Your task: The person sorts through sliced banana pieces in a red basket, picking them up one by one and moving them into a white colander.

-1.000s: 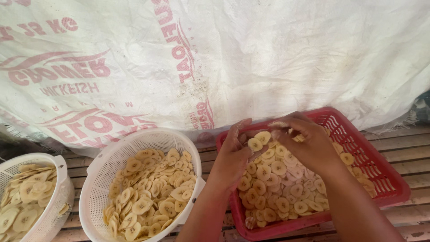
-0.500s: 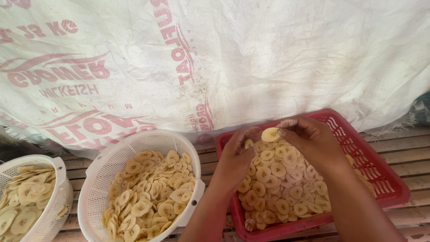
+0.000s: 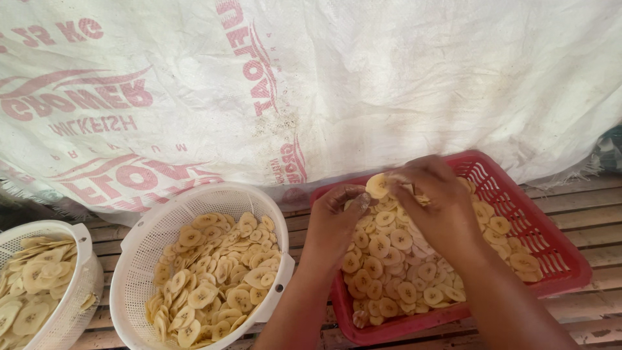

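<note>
Centrally, right hand [image 3: 433, 204]: fingers bent and drawn together, tips pinching one round, pale-yellow banana slice [image 3: 377, 185] by its edge, held just above the heap near the far rim of the red basket.

Left hand [image 3: 338, 217]: fingers curled inward, tips close to the same slice; whether it grips anything cannot be told. Both forearms enter from the lower edge and cross the near rim of the basket.

Red basket [image 3: 558, 256]: rectangular, moulded plastic, slotted walls, rounded corners. Contents: heap of sliced banana [image 3: 389, 272], thin discs with darker centres, matte and dry-looking, overlapping loosely; piled thickest at the middle, thinner toward the right wall, where slots show.

White colander [image 3: 139, 256]: round, perforated plastic, side handles, standing just beside the red basket on its left, rims nearly touching. Holds larger, more oval banana slices [image 3: 217, 272], filled well short of the rim.

Second white colander [image 3: 81, 256]: same make, cut off by the left edge, holding long, broad slices, close beside the first.

Slatted wooden platform [image 3: 583, 217]: pale planks with narrow gaps, bare to the right of the red basket.

Woven white sack cloth [image 3: 402, 84]: coarse plastic weave, creased, red printing, dusty stains; draped behind all three containers, its lower hem meeting their far rims.
</note>
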